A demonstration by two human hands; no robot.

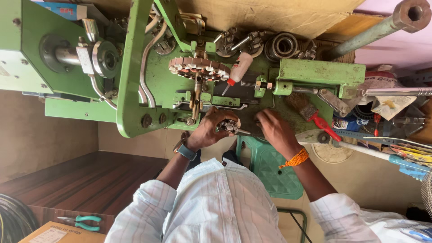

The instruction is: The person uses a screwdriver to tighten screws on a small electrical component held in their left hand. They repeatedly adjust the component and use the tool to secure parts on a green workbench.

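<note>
My left hand (208, 129), with a watch on its wrist, is closed around a small metal part with a pointed tip (231, 127) at the front edge of a green bench machine (135, 67). To its right, my right hand (273, 129), with an orange thread on its wrist, rests fingers-down on the dark machine bed and holds nothing I can see. Just above my hands sit a round toothed holder with several brown and white pieces (198, 67) and a brass upright post (196, 101).
A white squeeze bottle with a red nozzle (238, 68) lies on the machine. A red-handled brush (316, 116) and cluttered tools lie at the right. A green plastic stool (272, 168) is below my arms. Teal-handled pliers (83, 222) rest on a box at bottom left, beside a wooden bench (76, 180).
</note>
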